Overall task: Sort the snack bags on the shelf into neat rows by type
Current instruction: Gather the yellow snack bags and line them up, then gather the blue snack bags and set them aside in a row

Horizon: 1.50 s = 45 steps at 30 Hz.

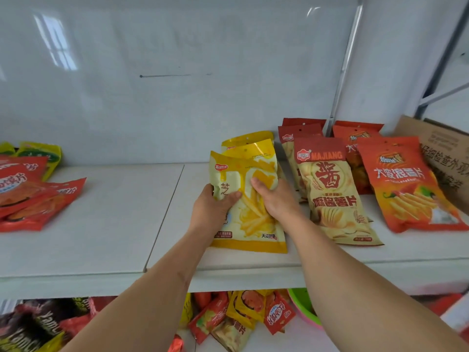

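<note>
A yellow snack bag (253, 224) printed with fries lies on the white shelf (114, 224), on top of two more yellow bags (256, 146) behind it. My left hand (212, 207) grips its left edge, thumb on the front. My right hand (274, 199) presses on its middle right. To the right stands a row of beige and red MAJIANG bags (332, 194), then a row of orange-red bags (406, 191). At the far left lies a loose pile of red bags (33, 199) with green-yellow bags (40, 154) behind.
A cardboard box (441, 153) leans at the right end of the shelf. A metal upright (340, 80) runs up the white back wall. The lower shelf holds several mixed snack bags (241, 318), dark bags (38, 326) and a green bowl (303, 306).
</note>
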Available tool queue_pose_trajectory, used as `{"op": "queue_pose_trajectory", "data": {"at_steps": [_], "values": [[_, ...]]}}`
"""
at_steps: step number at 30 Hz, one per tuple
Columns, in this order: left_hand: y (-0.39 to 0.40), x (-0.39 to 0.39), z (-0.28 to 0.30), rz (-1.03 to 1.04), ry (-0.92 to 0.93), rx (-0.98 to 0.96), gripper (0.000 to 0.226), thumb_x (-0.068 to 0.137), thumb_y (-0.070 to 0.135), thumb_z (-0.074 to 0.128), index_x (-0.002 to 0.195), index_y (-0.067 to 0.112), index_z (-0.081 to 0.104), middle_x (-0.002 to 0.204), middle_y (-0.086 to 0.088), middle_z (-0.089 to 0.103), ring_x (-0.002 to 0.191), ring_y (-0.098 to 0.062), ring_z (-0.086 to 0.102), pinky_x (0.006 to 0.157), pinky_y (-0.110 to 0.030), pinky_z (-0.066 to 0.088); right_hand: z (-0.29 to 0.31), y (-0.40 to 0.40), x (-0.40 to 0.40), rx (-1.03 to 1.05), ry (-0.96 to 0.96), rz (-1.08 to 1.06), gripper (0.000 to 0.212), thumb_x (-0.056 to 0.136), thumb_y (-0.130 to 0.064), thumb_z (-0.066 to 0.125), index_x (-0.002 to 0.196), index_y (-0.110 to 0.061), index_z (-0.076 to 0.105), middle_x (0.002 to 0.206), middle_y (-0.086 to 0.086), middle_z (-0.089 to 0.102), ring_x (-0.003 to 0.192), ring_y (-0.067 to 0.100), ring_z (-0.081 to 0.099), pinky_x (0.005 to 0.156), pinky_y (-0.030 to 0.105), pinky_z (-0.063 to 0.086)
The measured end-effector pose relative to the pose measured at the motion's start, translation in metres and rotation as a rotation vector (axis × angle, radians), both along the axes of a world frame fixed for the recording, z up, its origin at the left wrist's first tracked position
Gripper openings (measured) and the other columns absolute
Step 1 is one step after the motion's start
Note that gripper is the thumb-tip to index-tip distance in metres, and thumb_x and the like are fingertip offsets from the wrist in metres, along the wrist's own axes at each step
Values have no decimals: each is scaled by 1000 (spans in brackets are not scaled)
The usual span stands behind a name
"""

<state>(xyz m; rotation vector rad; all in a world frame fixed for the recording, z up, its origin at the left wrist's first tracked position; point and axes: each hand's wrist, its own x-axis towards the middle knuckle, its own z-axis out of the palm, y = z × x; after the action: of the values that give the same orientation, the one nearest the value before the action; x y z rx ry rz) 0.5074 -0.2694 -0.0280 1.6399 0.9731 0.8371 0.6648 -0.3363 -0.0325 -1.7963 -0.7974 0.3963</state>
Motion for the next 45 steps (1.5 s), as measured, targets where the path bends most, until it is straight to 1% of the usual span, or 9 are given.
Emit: {"op": "queue_pose_trajectory", "data": {"at_steps": [4, 8, 14, 18, 24, 29, 32, 40, 45], "values": [[5, 7, -2, 20, 6, 29, 41, 81, 47, 77, 110, 24, 59, 99, 8, 72, 84, -10, 70, 67, -28, 57, -4, 10, 6, -32, -76, -37, 97, 60, -89, 54, 128, -21, 59, 126, 1, 64, 118, 24, 59, 100, 41, 48], [6, 10, 2, 47, 33, 69, 50, 82, 47, 76, 119, 22, 54, 102, 7, 69, 85, -9, 67, 62, -23, 51, 0, 13, 10, -50, -107, -42, 72, 78, -71, 62, 124, -15, 61, 121, 3, 67, 114, 26, 62, 90, 33, 48], [6, 6, 5, 66, 173, 167, 71, 88, 51, 67, 145, 21, 37, 117, -1, 66, 96, -21, 65, 78, -36, 54, 5, 12, 6, -105, -146, -104, 83, 76, -73, 63, 132, -14, 49, 129, 6, 60, 120, 30, 57, 94, 42, 47], [8, -19, 6, 123, 334, 274, 71, 95, 55, 53, 152, 17, 31, 125, 1, 63, 113, -22, 62, 82, -36, 50, 20, 6, -7, -183, -451, -228, 89, 83, -66, 60, 148, -13, 30, 145, 12, 42, 134, 33, 40, 103, 48, 39], [26, -85, 10, 210, 669, 684, 41, 102, 43, 45, 135, 22, 56, 130, 4, 61, 117, -21, 60, 89, -35, 48, 35, 22, -52, -144, -1049, -206, 53, 93, -42, 56, 135, -9, 53, 147, 14, 44, 136, 34, 38, 107, 48, 30], [56, -155, 10, 186, 884, 1048, 18, 92, 25, 63, 94, 10, 73, 90, -9, 70, 79, -34, 67, 65, -39, 51, 31, 55, -120, -111, -1312, 44, 22, 85, -27, 62, 100, -13, 70, 113, 6, 65, 107, 30, 58, 91, 42, 41], [72, -208, 10, 176, 985, 1141, 17, 93, 24, 62, 86, 11, 70, 83, -8, 67, 74, -33, 67, 63, -38, 49, 25, 78, -172, -119, -1337, 168, 17, 87, -25, 63, 96, -15, 72, 105, 4, 67, 101, 29, 60, 87, 40, 43], [121, -338, 18, 198, 1136, 1134, 29, 100, 24, 41, 119, 17, 61, 123, -3, 63, 113, -27, 58, 89, -37, 43, 24, 146, -305, -154, -1336, 325, 29, 101, -24, 39, 113, -17, 64, 121, 3, 61, 114, 26, 52, 96, 38, 36], [150, -389, 14, 202, 1141, 1103, 25, 100, 21, 39, 111, 16, 61, 114, -3, 63, 108, -27, 58, 87, -37, 42, 25, 186, -359, -168, -1290, 335, 24, 98, -20, 44, 112, -17, 63, 119, 4, 61, 113, 28, 52, 93, 39, 37]]}}
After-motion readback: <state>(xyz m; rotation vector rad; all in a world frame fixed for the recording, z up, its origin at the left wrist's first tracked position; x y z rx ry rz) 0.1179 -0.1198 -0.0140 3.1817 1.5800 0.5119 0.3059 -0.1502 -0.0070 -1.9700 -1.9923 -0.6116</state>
